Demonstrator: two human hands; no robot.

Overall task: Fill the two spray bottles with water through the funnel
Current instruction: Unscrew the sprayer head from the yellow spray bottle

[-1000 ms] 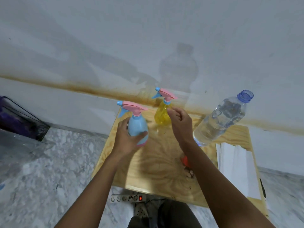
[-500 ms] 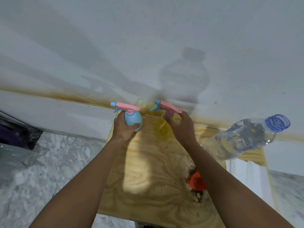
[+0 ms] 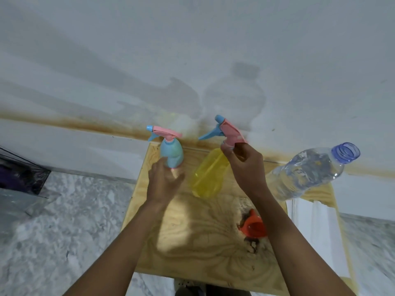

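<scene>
The blue spray bottle [image 3: 172, 152] with its pink trigger head stands upright at the back left of the wooden board [image 3: 192, 242]. My left hand [image 3: 164, 184] is just in front of its base, blurred, fingers spread and loose. My right hand [image 3: 243, 167] pinches the neck under the pink trigger head of the yellow spray bottle [image 3: 207, 176], which leans with its base toward the left. An orange funnel [image 3: 254, 228] lies on the board beside my right forearm. The clear water bottle [image 3: 310, 173], uncapped and holding water, stands at the right.
The board sits against a white wall [image 3: 192, 50] with a brown stain line. White paper sheets [image 3: 318, 227] lie along the board's right edge. Marble floor [image 3: 64, 221] spreads to the left, with a dark bag [image 3: 19, 174] at the far left.
My left hand has let go of the blue bottle's body and drawn back toward its base. My right hand has tilted the yellow bottle by its neck. The camera has shifted.
</scene>
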